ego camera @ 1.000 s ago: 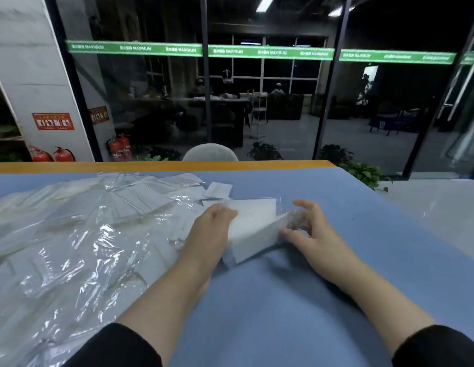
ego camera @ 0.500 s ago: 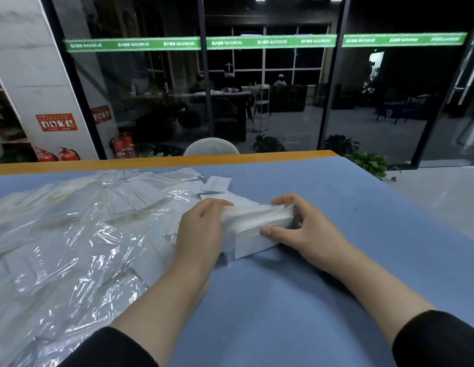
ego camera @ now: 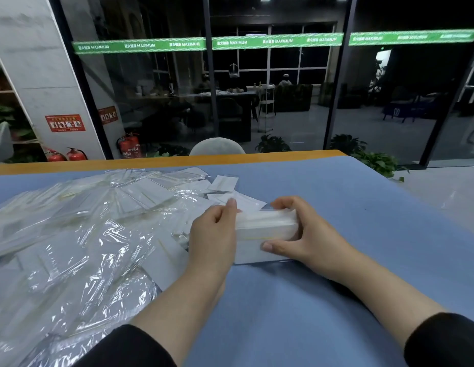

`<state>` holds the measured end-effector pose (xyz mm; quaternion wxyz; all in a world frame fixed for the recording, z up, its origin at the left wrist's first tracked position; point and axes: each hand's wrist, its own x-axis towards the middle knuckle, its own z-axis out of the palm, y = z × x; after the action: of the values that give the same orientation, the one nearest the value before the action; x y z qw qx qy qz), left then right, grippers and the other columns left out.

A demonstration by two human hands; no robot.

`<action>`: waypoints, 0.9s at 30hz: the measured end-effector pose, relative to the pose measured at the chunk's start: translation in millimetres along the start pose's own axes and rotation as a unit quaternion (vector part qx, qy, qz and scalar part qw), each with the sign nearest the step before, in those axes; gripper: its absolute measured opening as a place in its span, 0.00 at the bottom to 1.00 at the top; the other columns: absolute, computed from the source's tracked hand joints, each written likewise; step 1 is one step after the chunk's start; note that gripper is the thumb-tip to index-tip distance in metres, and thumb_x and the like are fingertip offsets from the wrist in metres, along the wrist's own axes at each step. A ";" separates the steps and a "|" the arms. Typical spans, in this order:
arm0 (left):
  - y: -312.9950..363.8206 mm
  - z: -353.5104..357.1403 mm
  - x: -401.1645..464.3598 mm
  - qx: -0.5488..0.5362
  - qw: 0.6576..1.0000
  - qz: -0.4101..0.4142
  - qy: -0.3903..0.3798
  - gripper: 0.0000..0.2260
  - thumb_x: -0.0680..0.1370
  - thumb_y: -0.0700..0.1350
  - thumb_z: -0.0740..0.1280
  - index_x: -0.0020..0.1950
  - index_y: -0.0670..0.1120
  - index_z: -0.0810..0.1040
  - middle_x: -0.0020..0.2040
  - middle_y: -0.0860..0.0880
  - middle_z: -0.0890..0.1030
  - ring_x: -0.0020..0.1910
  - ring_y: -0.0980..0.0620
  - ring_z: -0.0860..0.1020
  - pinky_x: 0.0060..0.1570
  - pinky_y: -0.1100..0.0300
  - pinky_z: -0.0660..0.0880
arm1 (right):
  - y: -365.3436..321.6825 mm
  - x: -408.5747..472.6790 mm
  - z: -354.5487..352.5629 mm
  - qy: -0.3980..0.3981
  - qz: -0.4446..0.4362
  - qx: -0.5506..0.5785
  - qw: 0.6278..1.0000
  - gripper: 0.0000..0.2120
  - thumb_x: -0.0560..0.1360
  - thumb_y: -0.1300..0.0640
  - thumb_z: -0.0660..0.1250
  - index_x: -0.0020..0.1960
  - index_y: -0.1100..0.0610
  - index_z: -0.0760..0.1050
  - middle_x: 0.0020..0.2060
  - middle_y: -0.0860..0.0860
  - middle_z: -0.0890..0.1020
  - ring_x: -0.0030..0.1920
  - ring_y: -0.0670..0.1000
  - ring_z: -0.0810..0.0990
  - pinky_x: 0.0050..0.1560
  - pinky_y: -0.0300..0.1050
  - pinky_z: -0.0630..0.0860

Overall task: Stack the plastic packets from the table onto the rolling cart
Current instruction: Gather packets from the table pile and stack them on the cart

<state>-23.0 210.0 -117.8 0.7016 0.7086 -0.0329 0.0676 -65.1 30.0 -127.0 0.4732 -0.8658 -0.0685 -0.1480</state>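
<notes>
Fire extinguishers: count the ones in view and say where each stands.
3. Two stand low at the left beside the white pillar; one stands behind the glass. Others may be hidden.

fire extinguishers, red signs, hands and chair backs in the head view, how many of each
fire extinguishers: 3, two by the pillar and one by the glass
red signs: 2
hands: 2, left hand and right hand, both on the bundle of packets
chair backs: 1
total: 8
</notes>
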 end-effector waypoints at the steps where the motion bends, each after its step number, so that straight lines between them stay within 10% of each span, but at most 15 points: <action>1: -3.2 0.4 1.7 0.011 1.000 0.010 0.005 0.13 0.81 0.55 0.66 0.42 0.50 0.83 0.39 0.54 0.82 0.42 0.50 0.78 0.44 0.52 0.74 | 2.6 1.1 -0.9 0.008 -0.004 0.007 1.000 0.29 0.67 0.49 0.81 0.61 0.37 0.69 0.55 0.37 0.74 0.48 0.40 0.76 0.48 0.35 0.71; 16: -6.5 10.1 -3.0 0.030 0.997 0.038 -0.062 0.11 0.83 0.53 0.64 0.46 0.51 0.81 0.40 0.55 0.82 0.43 0.54 0.77 0.46 0.54 0.73 | 2.5 0.3 -22.6 0.009 -0.055 -0.149 0.987 0.24 0.67 0.40 0.78 0.59 0.36 0.72 0.59 0.33 0.71 0.63 0.38 0.71 0.65 0.42 0.71; 21: -6.7 10.0 -2.7 0.011 0.997 0.035 -0.065 0.09 0.82 0.50 0.66 0.45 0.49 0.81 0.38 0.57 0.81 0.39 0.58 0.75 0.43 0.58 0.70 | -3.8 -5.7 -31.9 -0.017 -0.060 -0.244 0.968 0.37 0.69 0.38 0.75 0.75 0.39 0.66 0.69 0.32 0.64 0.71 0.36 0.60 0.70 0.36 0.60; 27: -3.4 10.4 -4.8 0.004 0.998 0.013 -0.059 0.10 0.83 0.53 0.63 0.49 0.52 0.81 0.43 0.59 0.82 0.44 0.60 0.77 0.49 0.58 0.72 | 5.0 -7.2 -27.0 -0.003 0.010 -0.100 0.995 0.31 0.68 0.42 0.78 0.67 0.35 0.67 0.63 0.31 0.68 0.63 0.35 0.71 0.66 0.37 0.70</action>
<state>-26.7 199.5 -121.9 0.6949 0.7134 -0.0828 0.0348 -75.8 4.7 -119.6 0.3851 -0.9100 -0.0454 -0.1469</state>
